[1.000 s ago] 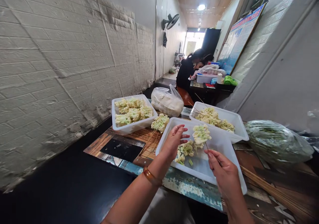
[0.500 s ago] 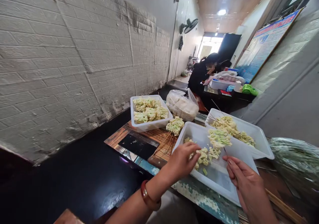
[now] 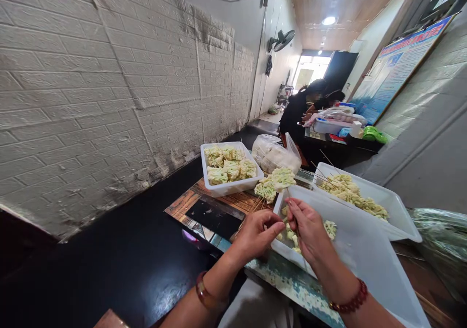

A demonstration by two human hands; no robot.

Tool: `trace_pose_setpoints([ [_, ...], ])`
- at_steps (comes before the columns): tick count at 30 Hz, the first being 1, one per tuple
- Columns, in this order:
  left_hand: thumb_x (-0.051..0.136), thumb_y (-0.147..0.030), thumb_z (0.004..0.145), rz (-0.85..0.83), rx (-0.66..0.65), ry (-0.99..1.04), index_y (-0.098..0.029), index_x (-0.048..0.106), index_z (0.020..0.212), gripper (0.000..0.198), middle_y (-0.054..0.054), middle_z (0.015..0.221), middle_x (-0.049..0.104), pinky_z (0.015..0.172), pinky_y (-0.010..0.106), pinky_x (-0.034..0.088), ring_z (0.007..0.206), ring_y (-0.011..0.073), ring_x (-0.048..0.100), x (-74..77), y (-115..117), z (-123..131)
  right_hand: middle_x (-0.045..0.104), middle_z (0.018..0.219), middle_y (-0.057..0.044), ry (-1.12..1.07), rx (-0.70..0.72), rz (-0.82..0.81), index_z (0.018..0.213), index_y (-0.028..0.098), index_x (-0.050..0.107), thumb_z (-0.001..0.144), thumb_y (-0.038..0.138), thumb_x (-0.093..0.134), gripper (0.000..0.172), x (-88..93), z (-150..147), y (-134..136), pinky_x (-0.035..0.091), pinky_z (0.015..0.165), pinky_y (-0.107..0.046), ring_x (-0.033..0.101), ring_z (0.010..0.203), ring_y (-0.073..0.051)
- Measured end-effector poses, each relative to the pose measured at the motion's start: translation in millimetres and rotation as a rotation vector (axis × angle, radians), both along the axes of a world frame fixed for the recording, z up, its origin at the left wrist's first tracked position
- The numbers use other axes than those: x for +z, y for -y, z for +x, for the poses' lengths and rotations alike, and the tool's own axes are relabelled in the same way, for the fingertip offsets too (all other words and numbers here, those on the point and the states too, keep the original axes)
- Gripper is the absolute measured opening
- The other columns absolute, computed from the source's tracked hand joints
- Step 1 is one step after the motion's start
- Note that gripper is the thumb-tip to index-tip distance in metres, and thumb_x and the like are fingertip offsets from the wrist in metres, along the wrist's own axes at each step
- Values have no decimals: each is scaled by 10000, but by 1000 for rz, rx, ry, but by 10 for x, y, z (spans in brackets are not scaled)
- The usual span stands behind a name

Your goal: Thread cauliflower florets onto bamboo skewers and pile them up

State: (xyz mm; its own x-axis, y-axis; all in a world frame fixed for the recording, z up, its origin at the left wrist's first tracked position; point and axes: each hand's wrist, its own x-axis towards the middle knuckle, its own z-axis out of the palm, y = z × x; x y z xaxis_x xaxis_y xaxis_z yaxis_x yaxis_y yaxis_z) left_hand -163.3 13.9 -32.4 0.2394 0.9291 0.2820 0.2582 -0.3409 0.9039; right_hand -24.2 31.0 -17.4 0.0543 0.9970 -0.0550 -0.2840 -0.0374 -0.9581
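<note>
My right hand [image 3: 308,228] is closed on the thin stick of a cauliflower skewer [image 3: 283,178], its florets upright above the fingers. Beside it, my left hand [image 3: 257,233] has curled fingers over the lower sticks of a small bunch of cauliflower skewers [image 3: 265,191]; whether it grips anything is hidden. That bunch lies on the wood-patterned board [image 3: 204,191], touching or close behind the raised skewer. Under my right hand stands a white tray [image 3: 361,250], with loose cauliflower florets [image 3: 330,229] in it.
A white tub [image 3: 229,188] of finished skewers stands on the board's far side. Behind are a knotted plastic bag [image 3: 275,155] and another white tray [image 3: 401,216] with cauliflower. Bagged greens [image 3: 441,235] lie at right. People [image 3: 299,106] sit at a farther table.
My right hand has carried the cauliflower skewer left, from over the tray to the bunch on the board. My left hand has drawn back from the tray's florets toward the bunch's sticks.
</note>
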Motion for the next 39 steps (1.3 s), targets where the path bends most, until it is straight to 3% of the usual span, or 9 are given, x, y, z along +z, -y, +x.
trace_pose_setpoints([
  [4,555,-384,817,-11,-15,22,-138,673,710,293,20,666,607,587,229,350,626,122,495,-6,-19,-60,532,570,70,-39,31,-1,830,201,565,639,482,756,389,-23,-248,-141,275,365,-176,434,423,-63],
  [8,552,-361,805,-81,48,98,-135,575,596,309,4,581,535,553,221,326,568,104,438,-145,-123,-154,565,590,60,-57,65,-5,811,196,540,644,454,757,376,-77,-378,-235,310,379,-160,483,445,-61],
  [12,563,-429,798,-136,42,142,-136,555,602,353,-15,544,474,514,214,289,526,90,382,-255,-215,-191,581,592,60,-65,87,2,802,201,528,674,470,731,360,-139,-461,-314,349,408,-168,514,457,-65],
  [15,561,-427,801,-105,33,123,-132,572,613,351,-15,567,477,532,214,300,550,92,386,-270,-262,-210,574,577,71,-56,96,6,781,211,518,674,499,718,366,-170,-487,-379,373,421,-174,534,467,-72],
  [18,533,-350,809,-35,107,25,-137,579,611,294,-19,581,495,560,216,315,571,99,404,-259,-321,-291,644,654,33,-5,133,-4,803,201,568,658,479,737,356,-175,-447,-425,416,452,-182,601,548,-98],
  [23,487,-278,802,18,232,-187,-153,582,635,229,-10,591,535,567,228,319,584,119,453,-312,-494,-533,726,816,-60,135,249,-20,915,162,671,658,398,771,363,-109,-206,-323,422,453,-188,644,640,-133],
  [28,465,-264,816,119,311,-301,-174,561,646,215,9,641,575,621,246,363,637,142,515,-432,-572,-619,727,824,-64,248,271,38,1010,162,674,762,437,691,371,-38,148,-38,442,500,-210,641,646,-132],
  [34,440,-280,851,211,399,-322,-184,544,685,218,12,672,575,638,242,380,652,141,530,-543,-529,-607,713,810,-70,293,102,31,1035,159,678,758,518,671,453,-53,638,236,445,510,-232,628,647,-146],
  [39,446,-269,832,84,249,-440,-175,573,676,222,18,684,614,653,250,391,675,150,549,-668,-582,-656,710,786,-71,266,-93,-13,986,170,696,728,519,703,433,-92,1089,372,422,503,-243,603,623,-146],
])
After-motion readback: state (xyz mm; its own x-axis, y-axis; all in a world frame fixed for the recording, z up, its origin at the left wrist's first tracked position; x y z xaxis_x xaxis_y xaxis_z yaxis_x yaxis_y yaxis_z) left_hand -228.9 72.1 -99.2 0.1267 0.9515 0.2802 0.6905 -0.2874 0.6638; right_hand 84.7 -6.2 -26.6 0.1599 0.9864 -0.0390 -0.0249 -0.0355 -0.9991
